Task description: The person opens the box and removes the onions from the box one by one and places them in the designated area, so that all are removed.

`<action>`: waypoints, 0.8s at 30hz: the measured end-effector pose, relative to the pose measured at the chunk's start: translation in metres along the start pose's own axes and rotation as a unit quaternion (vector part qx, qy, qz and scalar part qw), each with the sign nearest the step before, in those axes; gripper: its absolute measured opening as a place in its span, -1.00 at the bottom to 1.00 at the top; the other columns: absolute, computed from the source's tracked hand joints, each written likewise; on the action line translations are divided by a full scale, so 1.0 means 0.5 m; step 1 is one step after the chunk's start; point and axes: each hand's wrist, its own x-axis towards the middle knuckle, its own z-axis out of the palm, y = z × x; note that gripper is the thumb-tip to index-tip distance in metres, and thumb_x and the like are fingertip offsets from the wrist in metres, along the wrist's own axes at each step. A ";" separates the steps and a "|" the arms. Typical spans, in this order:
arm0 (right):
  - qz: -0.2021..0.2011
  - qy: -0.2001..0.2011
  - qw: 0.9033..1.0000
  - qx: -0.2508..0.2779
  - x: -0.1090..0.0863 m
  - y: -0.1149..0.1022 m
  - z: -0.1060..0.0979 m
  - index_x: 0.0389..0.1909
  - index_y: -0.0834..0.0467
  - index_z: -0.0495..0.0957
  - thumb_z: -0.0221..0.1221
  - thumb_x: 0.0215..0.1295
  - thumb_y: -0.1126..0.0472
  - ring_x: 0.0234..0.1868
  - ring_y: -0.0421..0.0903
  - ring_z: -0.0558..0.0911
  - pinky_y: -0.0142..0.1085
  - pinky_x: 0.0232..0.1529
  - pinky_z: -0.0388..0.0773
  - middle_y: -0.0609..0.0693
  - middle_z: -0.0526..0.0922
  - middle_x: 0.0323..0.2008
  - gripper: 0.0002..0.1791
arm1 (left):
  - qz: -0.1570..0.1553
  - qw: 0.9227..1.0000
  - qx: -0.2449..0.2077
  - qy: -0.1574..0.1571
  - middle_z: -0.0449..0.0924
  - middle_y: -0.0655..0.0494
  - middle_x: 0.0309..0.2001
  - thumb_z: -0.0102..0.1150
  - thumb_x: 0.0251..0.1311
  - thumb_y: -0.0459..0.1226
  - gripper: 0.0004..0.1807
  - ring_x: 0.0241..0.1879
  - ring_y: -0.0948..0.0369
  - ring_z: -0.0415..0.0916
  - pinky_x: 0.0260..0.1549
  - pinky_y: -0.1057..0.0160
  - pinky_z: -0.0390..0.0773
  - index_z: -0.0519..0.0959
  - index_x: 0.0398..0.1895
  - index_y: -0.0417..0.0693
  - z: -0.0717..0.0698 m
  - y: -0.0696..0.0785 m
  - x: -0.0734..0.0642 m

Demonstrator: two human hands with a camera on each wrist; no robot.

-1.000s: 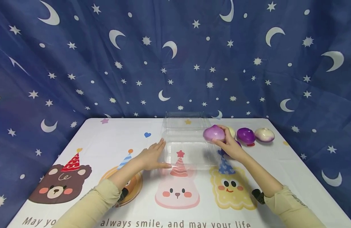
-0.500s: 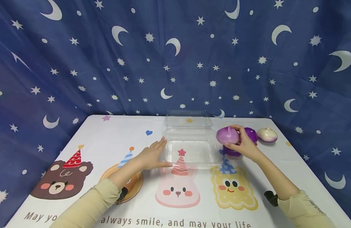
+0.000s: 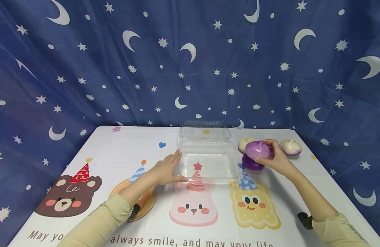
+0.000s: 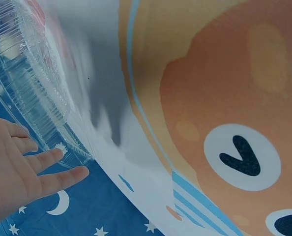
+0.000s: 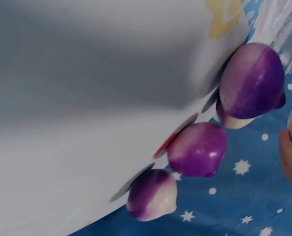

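Observation:
My right hand point(image 3: 280, 160) holds a light purple onion point(image 3: 256, 150), thumb on the near side and fingers behind. That onion overlaps a dark purple onion point(image 3: 252, 164) on the table in the head view. A pale onion point(image 3: 244, 144) sits behind them, and a white-and-purple onion point(image 3: 290, 147) lies to the right. Another purple onion point(image 5: 197, 150) is mostly hidden by my hand in the head view. My left hand point(image 3: 166, 171) is spread, its fingers straight along the left side of a clear plastic container point(image 3: 208, 177) whose lid point(image 3: 205, 124) is folded back.
A white tablecloth point(image 3: 140, 202) printed with cartoon animals and lettering covers the table. Behind it hangs a dark blue curtain point(image 3: 165, 89) with moons and stars. The container stands to the left of the onions.
My right hand has carried the light purple onion rightward, from beside the container to over the other onions. My left hand has stayed at the container's left side.

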 end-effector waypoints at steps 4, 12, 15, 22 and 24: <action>0.001 -0.002 1.000 -0.021 -0.007 0.013 -0.012 0.20 0.45 0.02 0.28 0.11 0.34 0.06 -0.07 0.39 -0.82 -0.12 0.25 0.38 0.21 0.14 -0.23 | -0.004 1.000 0.003 -0.002 -0.20 -0.09 0.51 0.11 0.07 0.28 0.12 0.43 -0.17 -0.02 0.20 -0.33 0.22 -0.09 0.48 -0.21 -0.001 0.002 -0.001; -0.019 0.014 0.998 -0.050 -0.020 0.042 -0.039 0.23 0.48 -0.03 0.29 0.06 0.39 0.03 -0.10 0.34 -0.83 -0.14 0.22 0.43 0.17 0.12 -0.17 | -0.011 1.000 -0.002 -0.003 -0.21 -0.07 0.52 0.12 0.05 0.29 0.13 0.43 -0.16 -0.01 0.20 -0.35 0.19 -0.10 0.48 -0.20 0.002 0.003 0.006; -0.022 0.008 0.998 -0.058 -0.025 0.052 -0.051 0.28 0.46 -0.05 0.30 0.05 0.39 0.06 0.01 0.36 -0.83 -0.15 0.21 0.44 0.16 0.16 -0.12 | -0.014 1.000 -0.005 -0.008 -0.23 -0.06 0.52 0.11 0.05 0.30 0.14 0.43 -0.16 -0.02 0.20 -0.35 0.19 -0.12 0.49 -0.19 0.004 0.003 0.006; -0.046 0.003 0.994 -0.101 -0.029 0.073 -0.072 0.27 0.51 0.06 0.33 -0.03 0.40 0.07 0.38 0.33 -0.80 -0.18 0.16 0.50 0.20 0.15 -0.13 | -0.014 1.000 0.000 -0.011 -0.23 -0.07 0.52 0.10 0.06 0.29 0.13 0.43 -0.16 -0.03 0.20 -0.35 0.19 -0.11 0.48 -0.21 0.002 0.005 0.009; -0.048 0.005 0.993 -0.105 -0.030 0.079 -0.072 0.26 0.50 0.08 0.34 -0.04 0.39 0.05 0.33 0.33 -0.81 -0.16 0.15 0.48 0.22 0.15 -0.13 | -0.017 1.000 0.003 -0.012 -0.23 -0.08 0.52 0.10 0.06 0.29 0.13 0.44 -0.16 -0.04 0.20 -0.35 0.19 -0.11 0.48 -0.22 0.003 0.004 0.009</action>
